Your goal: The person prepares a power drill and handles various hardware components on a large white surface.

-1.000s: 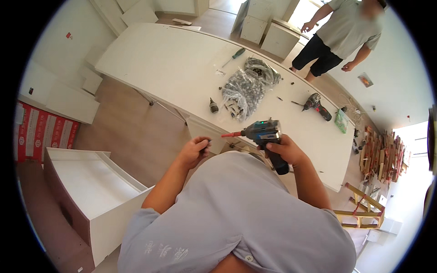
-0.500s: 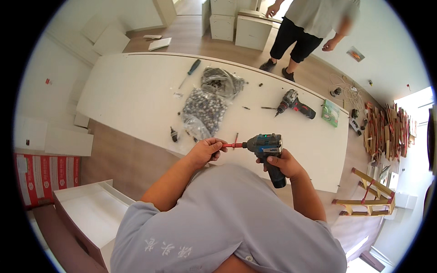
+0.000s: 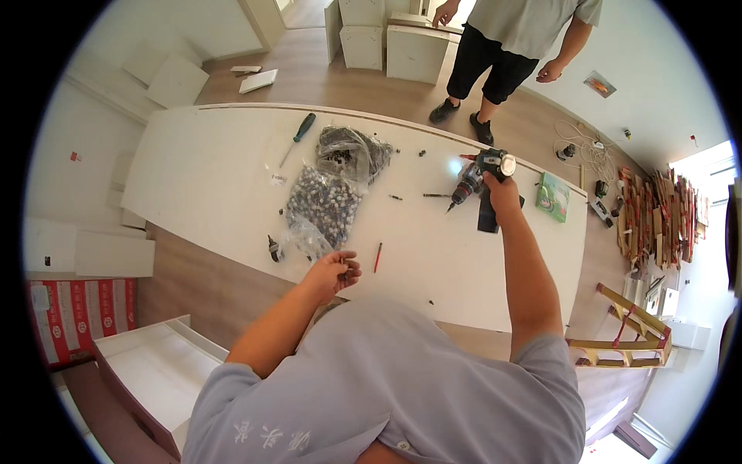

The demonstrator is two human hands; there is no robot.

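Observation:
My right hand (image 3: 502,195) is closed round the grip of a cordless impact driver (image 3: 490,164), held over the far right part of the white panel (image 3: 456,267). A red bit points left from its nose, and its lamp is lit. Just below it, a second cordless drill (image 3: 466,189) lies on the panel, partly hidden. My left hand (image 3: 332,276) is by the near edge, fingers curled together; what they hold, if anything, is too small to name. Beside that hand lie a clear bag of small fittings (image 3: 325,203) and a thin red stick-like piece (image 3: 378,257).
A screwdriver (image 3: 297,139), a bag of dark pieces (image 3: 352,153), a black tool bit (image 3: 273,249) and a green box (image 3: 553,197) lie on the panel. Beyond it stands a person (image 3: 502,62). A yellow ladder (image 3: 618,359) and stacked cardboard (image 3: 657,224) are at right.
The impact driver in my right hand has moved away and to the right, over the second drill. My left hand has come off the red bit and moved slightly left and down.

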